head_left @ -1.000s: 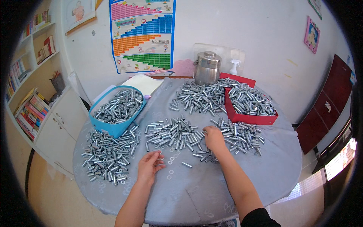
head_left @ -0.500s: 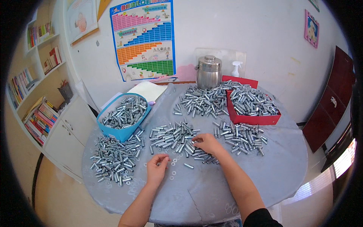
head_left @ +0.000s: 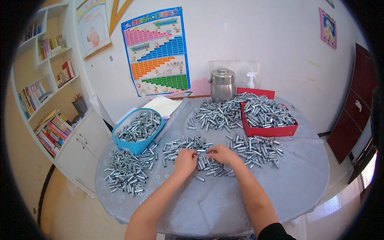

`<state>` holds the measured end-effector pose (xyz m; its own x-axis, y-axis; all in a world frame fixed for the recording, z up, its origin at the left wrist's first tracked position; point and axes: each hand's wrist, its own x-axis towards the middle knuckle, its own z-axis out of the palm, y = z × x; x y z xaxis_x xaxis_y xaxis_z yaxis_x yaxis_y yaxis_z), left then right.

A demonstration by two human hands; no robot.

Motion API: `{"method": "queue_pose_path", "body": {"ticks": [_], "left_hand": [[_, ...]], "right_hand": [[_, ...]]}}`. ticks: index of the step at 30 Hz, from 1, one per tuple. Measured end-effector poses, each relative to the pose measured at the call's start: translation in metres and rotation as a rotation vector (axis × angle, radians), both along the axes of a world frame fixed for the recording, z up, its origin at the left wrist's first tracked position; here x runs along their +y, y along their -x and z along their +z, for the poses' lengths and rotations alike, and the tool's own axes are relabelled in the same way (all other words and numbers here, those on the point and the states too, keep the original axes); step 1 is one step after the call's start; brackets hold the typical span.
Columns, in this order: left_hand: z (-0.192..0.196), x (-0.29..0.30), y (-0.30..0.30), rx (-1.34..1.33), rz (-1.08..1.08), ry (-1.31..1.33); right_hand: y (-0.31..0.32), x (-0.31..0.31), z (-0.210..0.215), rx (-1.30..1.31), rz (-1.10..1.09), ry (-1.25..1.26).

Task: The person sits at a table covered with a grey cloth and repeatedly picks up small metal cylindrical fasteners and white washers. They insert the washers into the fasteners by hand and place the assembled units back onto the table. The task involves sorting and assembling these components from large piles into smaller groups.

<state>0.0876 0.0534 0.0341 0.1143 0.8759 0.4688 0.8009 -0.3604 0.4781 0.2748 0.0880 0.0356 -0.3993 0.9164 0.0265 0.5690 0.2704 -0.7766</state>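
Note:
My left hand is over the middle pile of silvery metal sleeves and bolts, back of the hand up, its fingers curled together. Just to its right, my right hand has thumb and fingertips drawn into a pinch facing the left hand. Whatever either hand grips is too small or hidden to make out. A short silvery metal sleeve shows in the narrow gap between the fingertips; I cannot tell whether it is held. One loose metal sleeve lies on the tablecloth nearer me. Small pale washers lie left of my left wrist.
A blue basket full of metal parts stands at left, a loose pile before it. At right a red box holds more, with piles around it. A steel pot and spray bottle stand at the back.
My left hand has moved right and away from me, from beside the washers to the middle pile near my right hand. The view has shifted slightly.

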Motion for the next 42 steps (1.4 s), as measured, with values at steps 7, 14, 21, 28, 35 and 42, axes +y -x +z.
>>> {"method": "queue_pose_path", "body": {"ticks": [7, 14, 21, 28, 35, 42], "left_hand": [[-0.011, 0.03, -0.027, 0.183, 0.211, 0.185], [-0.015, 0.033, -0.006, -0.336, 0.01, 0.146], [0.016, -0.024, 0.035, -1.05, -0.114, 0.318], [0.003, -0.065, 0.043, -1.248, 0.026, 0.611], [-0.003, -0.069, 0.048, -1.3, -0.082, 0.608], [-0.003, -0.07, 0.049, -1.275, -0.139, 0.617]], "right_hand": [[-0.001, 0.005, -0.005, 0.161, -0.14, -0.072], [0.001, 0.006, -0.003, 0.362, -0.259, -0.179], [0.017, 0.004, -0.003, 0.666, -0.186, -0.059], [0.045, -0.023, 0.014, 0.627, 0.031, 0.107], [0.059, -0.032, 0.012, 0.675, 0.229, 0.249], [0.067, -0.043, 0.019, 0.64, 0.312, 0.271]]}}
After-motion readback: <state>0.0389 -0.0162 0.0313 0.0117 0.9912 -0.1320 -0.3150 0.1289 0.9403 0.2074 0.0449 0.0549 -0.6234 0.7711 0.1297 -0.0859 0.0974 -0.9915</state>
